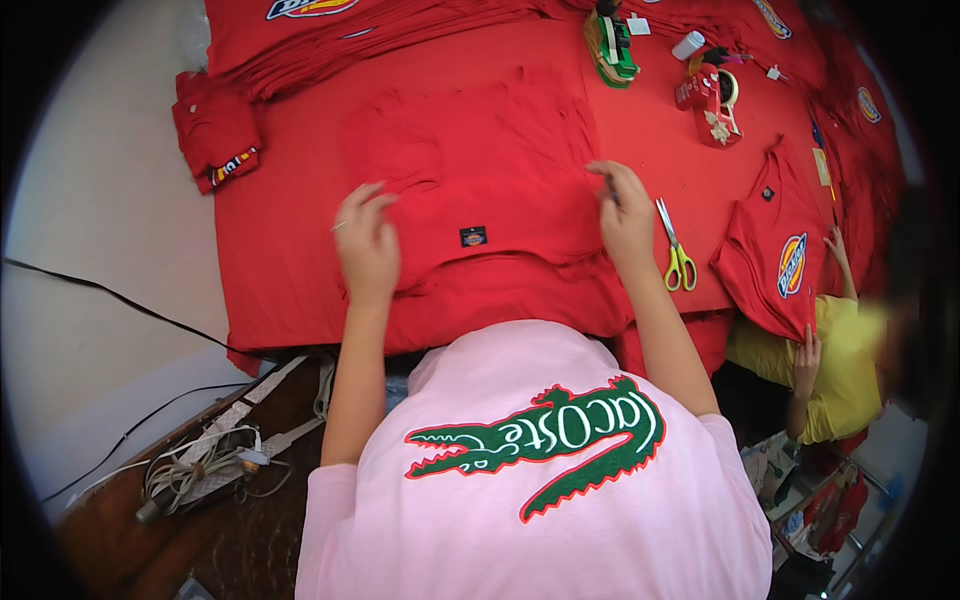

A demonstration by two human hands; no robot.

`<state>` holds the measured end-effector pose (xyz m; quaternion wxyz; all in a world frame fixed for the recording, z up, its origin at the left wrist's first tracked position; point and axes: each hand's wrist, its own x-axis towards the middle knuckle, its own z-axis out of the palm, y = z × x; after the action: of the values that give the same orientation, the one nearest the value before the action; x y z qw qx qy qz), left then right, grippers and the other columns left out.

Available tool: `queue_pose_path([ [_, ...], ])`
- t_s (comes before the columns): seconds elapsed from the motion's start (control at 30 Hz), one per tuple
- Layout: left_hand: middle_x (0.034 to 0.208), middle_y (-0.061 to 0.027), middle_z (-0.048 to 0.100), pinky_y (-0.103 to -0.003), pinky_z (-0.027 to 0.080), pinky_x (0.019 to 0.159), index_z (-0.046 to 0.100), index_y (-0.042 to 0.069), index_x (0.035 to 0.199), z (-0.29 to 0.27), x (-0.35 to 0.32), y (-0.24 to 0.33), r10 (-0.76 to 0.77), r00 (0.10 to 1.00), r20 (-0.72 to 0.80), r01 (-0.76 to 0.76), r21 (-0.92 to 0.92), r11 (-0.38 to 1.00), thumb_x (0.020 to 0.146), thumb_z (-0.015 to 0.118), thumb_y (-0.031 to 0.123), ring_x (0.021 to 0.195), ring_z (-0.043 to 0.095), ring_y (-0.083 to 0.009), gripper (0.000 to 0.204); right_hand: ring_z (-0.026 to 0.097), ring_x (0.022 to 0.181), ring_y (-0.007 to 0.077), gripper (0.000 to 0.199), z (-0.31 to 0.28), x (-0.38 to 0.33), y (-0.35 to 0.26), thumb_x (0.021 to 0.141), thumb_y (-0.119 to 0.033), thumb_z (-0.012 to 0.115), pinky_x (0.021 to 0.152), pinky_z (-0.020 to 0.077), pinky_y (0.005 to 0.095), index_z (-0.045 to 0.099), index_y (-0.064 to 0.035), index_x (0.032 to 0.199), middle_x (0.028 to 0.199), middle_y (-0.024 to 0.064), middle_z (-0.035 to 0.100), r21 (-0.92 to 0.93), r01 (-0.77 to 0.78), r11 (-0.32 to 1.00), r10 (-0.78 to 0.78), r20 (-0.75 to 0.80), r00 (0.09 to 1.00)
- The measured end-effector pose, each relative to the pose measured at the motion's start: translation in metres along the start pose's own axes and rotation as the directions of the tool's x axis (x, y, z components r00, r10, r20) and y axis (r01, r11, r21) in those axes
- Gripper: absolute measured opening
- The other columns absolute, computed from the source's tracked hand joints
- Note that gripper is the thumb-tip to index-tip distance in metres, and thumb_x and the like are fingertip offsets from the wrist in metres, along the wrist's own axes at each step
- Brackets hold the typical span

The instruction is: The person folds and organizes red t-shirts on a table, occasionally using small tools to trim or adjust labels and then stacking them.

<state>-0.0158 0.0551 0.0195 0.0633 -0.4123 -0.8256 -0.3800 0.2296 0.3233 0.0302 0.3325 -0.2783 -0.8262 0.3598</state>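
A red T-shirt (pixel 510 215) lies spread in front of me, its black neck label facing up, on top of more red fabric. At its left side, my left hand (pixel 367 235) is open, fingers bent and slightly apart, with a ring on one finger. My right hand (pixel 628 215) is at the shirt's right edge with its fingers curled. A small dark thing shows between them, too little visible to name. Just right of that hand lie scissors (pixel 678 262) with yellow-green handles, blades pointing away from me.
A green tape dispenser (pixel 612 48), a red tape dispenser (pixel 712 100) and a white bottle (pixel 688 45) stand at the far right. Folded red shirts (pixel 215 130) sit far left. A co-worker in yellow (pixel 845 370) holds a red shirt (pixel 775 235) at right. Cables (pixel 215 465) lie lower left.
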Motion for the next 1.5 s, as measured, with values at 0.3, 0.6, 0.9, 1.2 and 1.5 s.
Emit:
queue_pose_path([
  [0.3,0.172,-0.0217,0.029,-0.057,0.02,0.129,0.047,0.014,0.16,0.092,-0.01,-0.014,-0.036,0.927,0.374,-0.108,0.357,0.928,0.104,0.059,0.056,0.159,0.025,-0.0426,0.071,0.056,0.14,0.0326,0.06,0.071,-0.021,0.048,0.09,0.001,0.061,0.123,0.0373,0.0484,0.056,-0.0073,0.15,0.149,0.0141,0.061,-0.378,0.404,0.833,-0.238,0.415,0.878],
  [0.6,0.119,-0.0173,0.067,-0.047,0.051,0.1,0.064,0.002,0.122,0.087,0.058,-0.023,-0.293,0.935,0.198,0.287,0.06,0.956,0.097,0.077,0.027,0.11,0.065,-0.0343,0.038,0.063,0.084,0.0141,0.032,0.09,0.087,0.069,0.103,0.007,0.048,0.079,0.0541,0.0269,0.071,-0.002,0.124,0.1,0.007,0.065,0.092,-0.071,0.993,0.067,0.05,0.997],
  [0.9,0.105,-0.0073,0.069,-0.039,0.056,0.082,0.075,0.008,0.105,0.105,0.079,-0.035,-0.374,0.892,0.254,0.414,-0.126,0.902,0.093,0.078,0.017,0.09,0.07,-0.0237,0.016,0.07,0.086,0.0251,0.035,0.143,0.108,0.031,0.098,-0.02,0.075,0.081,0.0558,0.0375,0.068,-0.0019,0.127,0.105,0.0158,0.075,-0.086,-0.214,0.973,0.229,0.261,0.938],
  [1.2,0.099,-0.0036,0.068,-0.039,0.055,0.075,0.075,0.01,0.102,0.121,0.088,-0.037,-0.318,0.936,0.15,0.324,-0.012,0.946,0.089,0.083,0.018,0.084,0.068,-0.023,0.018,0.067,0.08,0.0271,0.032,0.153,0.111,0.05,0.094,-0.019,0.077,0.075,0.0541,0.0396,0.07,-0.0027,0.121,0.103,0.0152,0.071,0.096,-0.296,0.95,0.274,0.195,0.942],
  [1.5,0.117,-0.0073,0.066,-0.05,0.045,0.107,0.077,0.012,0.105,0.113,0.11,-0.036,-0.071,0.982,0.173,0.029,0.234,0.972,0.085,0.084,0.018,0.118,0.061,-0.0281,0.023,0.069,0.085,0.0254,0.036,0.156,0.11,0.015,0.095,-0.025,0.079,0.074,0.0536,0.0366,0.072,0.001,0.119,0.102,0.0188,0.072,0.146,-0.356,0.923,0.287,0.357,0.889],
])
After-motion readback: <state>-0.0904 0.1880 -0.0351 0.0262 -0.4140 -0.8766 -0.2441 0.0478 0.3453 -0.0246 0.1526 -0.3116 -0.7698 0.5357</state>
